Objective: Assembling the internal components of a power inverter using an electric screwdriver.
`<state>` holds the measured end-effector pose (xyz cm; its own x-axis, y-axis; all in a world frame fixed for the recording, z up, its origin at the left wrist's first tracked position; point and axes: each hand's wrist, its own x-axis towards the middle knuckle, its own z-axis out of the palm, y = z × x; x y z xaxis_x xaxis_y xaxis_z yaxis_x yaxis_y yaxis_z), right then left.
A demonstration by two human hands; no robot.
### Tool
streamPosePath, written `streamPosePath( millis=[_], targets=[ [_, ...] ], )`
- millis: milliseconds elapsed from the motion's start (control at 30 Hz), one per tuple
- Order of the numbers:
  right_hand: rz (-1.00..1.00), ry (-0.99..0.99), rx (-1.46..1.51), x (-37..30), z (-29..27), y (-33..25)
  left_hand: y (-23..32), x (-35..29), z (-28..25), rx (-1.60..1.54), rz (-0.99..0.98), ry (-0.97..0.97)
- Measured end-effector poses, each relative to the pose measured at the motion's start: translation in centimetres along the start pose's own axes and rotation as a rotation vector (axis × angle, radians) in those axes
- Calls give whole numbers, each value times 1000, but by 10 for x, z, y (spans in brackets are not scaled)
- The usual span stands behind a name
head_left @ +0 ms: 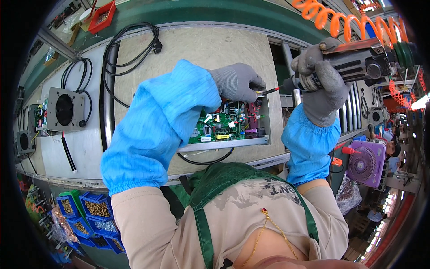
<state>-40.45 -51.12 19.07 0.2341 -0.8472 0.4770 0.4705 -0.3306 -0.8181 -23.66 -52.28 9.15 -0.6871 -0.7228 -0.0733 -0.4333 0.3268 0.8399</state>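
Note:
An open metal chassis (228, 146) with a green circuit board (210, 130), colored wires and small parts lies in front of me. At its far right corner is my left hand (237, 83), in a grey glove, thumb and fingers closed together near the edge. What they pinch is too small to make out. Wrapped in my grey-gloved right hand (323, 87) is a dark power screwdriver (356, 63), held level. Its bit (271, 91) points left, with the tip close to my left fingertips at the chassis side. Whether the tip touches a screw cannot be seen.
The chassis rests on a pale board (188, 47) over a roller conveyor (351, 105). A black power cable (134, 60) coils at its far left. Another fan unit (62, 110) stands left. Blue screw bins (96, 208) are lower left, a purple fan (365, 163) right, an orange coiled hose (333, 20) above.

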Motion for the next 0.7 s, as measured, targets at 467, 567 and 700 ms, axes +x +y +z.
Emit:
streamPosePath(
  millis=[467,567,700],
  targets=[
    [61,-110,-42,3,-5,4,7,-20,7,175,-35,59],
    [21,-268,4,8,-16,4,37,-67,-3,358,-13,298],
    [-9,-272,-21,12,-32,0,59,-164,2,70,80,843]
  ],
)
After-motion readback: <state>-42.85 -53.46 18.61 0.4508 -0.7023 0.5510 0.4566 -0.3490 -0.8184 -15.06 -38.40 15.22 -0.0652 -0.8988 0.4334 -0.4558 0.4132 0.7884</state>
